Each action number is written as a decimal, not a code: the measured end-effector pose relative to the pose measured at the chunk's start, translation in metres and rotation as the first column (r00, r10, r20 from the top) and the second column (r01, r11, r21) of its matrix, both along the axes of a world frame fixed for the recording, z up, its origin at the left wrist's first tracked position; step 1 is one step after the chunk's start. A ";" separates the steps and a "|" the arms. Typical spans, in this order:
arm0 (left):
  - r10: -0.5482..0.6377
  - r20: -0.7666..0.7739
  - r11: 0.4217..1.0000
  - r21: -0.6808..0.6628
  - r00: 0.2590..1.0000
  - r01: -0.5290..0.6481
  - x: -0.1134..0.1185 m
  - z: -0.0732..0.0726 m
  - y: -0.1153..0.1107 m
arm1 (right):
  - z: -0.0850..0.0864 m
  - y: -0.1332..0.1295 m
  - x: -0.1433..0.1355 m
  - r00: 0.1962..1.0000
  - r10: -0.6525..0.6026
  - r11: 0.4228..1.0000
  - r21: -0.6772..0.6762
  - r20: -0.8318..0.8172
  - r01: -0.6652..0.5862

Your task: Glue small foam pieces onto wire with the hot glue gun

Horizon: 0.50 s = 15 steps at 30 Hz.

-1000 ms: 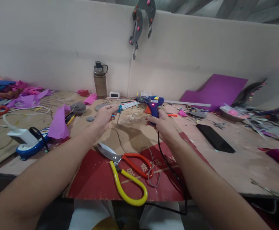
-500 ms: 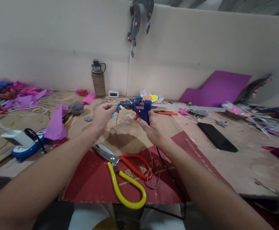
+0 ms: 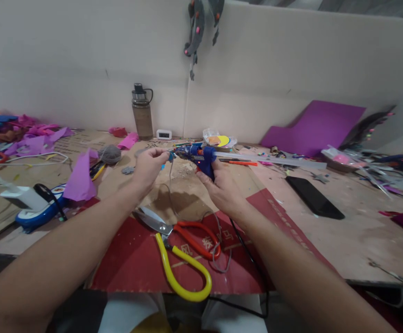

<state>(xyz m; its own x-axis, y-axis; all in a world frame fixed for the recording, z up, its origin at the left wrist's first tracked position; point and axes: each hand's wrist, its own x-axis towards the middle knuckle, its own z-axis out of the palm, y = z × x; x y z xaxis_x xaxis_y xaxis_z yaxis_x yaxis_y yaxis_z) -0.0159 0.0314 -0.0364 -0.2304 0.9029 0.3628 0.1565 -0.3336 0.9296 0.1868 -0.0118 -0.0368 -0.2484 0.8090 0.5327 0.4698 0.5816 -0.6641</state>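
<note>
My right hand (image 3: 218,181) is wrapped round the handle of a blue glue gun (image 3: 204,159), with a long clear glue stick (image 3: 271,159) out of its back. Its nozzle points left at a small blue piece (image 3: 171,156), which my left hand (image 3: 150,167) pinches between thumb and fingertips. A thin grey cord (image 3: 169,187) hangs from that piece down to the red cardboard. Below my hands lie scissors (image 3: 187,240) with one red and one yellow handle, blades apart.
A bottle (image 3: 142,113) and a small white clock (image 3: 164,134) stand by the wall. Left are a blue power strip (image 3: 40,215), purple felt (image 3: 81,178) and grey yarn (image 3: 110,154). A black phone (image 3: 314,197) and purple sheet (image 3: 315,127) lie right; a black cable runs below the gun.
The glue gun has tilted, its back end slightly lower, and its nozzle is now close beside the blue piece. My left hand has hardly moved.
</note>
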 end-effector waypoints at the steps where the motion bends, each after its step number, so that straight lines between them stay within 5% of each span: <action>1: 0.002 -0.003 1.000 -0.001 1.000 -0.002 0.000 0.000 0.000 | 0.000 0.000 0.000 1.000 0.000 1.000 -0.002 0.003 0.000; 15: 0.006 0.000 1.000 -0.008 1.000 -0.006 0.002 0.001 -0.001 | 0.001 -0.002 0.001 0.999 -0.031 0.999 -0.014 0.029 0.032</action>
